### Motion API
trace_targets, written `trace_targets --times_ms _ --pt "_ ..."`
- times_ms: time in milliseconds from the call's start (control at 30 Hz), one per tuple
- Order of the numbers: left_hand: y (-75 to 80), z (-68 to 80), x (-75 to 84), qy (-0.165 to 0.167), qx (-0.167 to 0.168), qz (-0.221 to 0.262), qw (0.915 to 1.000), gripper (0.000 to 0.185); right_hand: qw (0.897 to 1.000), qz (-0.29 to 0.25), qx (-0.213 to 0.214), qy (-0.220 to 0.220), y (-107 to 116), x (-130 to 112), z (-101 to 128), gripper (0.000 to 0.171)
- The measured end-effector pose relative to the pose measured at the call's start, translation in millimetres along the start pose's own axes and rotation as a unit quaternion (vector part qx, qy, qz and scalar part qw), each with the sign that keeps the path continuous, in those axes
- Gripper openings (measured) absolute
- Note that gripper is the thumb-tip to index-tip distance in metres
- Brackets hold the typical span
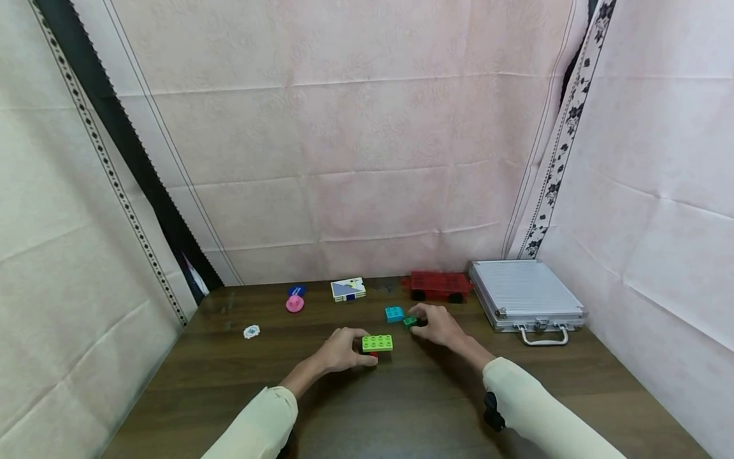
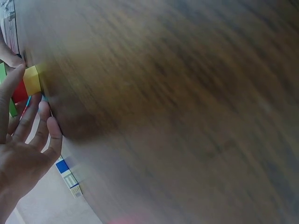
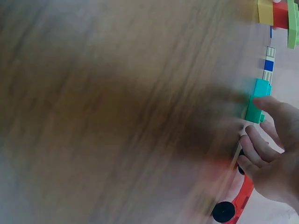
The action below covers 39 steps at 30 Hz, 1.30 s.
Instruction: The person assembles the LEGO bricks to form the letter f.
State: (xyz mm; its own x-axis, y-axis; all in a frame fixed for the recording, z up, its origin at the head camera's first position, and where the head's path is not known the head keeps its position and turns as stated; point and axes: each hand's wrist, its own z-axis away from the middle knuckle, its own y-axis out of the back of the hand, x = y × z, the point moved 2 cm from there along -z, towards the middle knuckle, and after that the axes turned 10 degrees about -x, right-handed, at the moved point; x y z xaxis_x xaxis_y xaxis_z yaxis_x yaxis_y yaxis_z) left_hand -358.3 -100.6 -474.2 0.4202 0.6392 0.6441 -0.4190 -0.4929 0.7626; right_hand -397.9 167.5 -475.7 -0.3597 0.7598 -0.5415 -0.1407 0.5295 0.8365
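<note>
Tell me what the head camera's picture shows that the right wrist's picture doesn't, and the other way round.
Only the head view shows the silver case at the right and the small white piece lying at the left of the table.

Only the right wrist view shows the yellow brick at the bottom of the stack, under the red brick.

Both show that red brick, the lime brick on top of it, the turquoise brick, the red wheeled car, and the right hand at the green brick.
</note>
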Motion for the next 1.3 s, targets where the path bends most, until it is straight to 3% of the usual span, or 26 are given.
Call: trace_targets --times_ms 200,400,567,700,1033,1300 --pt "1.2 -0.1 0.3 -0.007 -0.003 0.006 1.0000 0.053 1.000 0.011 0.012 -0.006 -2 -5 -2 0.040" --pt "4.1 1.6 2.0 -0.026 0.001 0.030 0.9992 0.047 1.000 0.003 0.013 -0.013 -4 -7 -4 0.029" --pt "6.3 4.0 2.1 -0.037 0.008 0.041 0.9985 0.047 1.000 -0.020 -0.014 0.013 -4 -3 -2 0.036" --pt "7.8 4.0 2.5 -0.040 0.008 0.046 0.9981 0.049 1.000 -0.012 -0.012 0.025 -4 1 0 0.042" --pt "6.4 0.7 1.7 -0.042 0.013 0.040 0.9982 0.037 0.999 -0.004 -0.010 0.045 -4 9 2 0.039" --pt "6.6 2.3 2.7 -0.040 0.017 0.040 0.9983 0.030 0.997 -0.030 -0.013 0.074 4 -2 4 0.039"
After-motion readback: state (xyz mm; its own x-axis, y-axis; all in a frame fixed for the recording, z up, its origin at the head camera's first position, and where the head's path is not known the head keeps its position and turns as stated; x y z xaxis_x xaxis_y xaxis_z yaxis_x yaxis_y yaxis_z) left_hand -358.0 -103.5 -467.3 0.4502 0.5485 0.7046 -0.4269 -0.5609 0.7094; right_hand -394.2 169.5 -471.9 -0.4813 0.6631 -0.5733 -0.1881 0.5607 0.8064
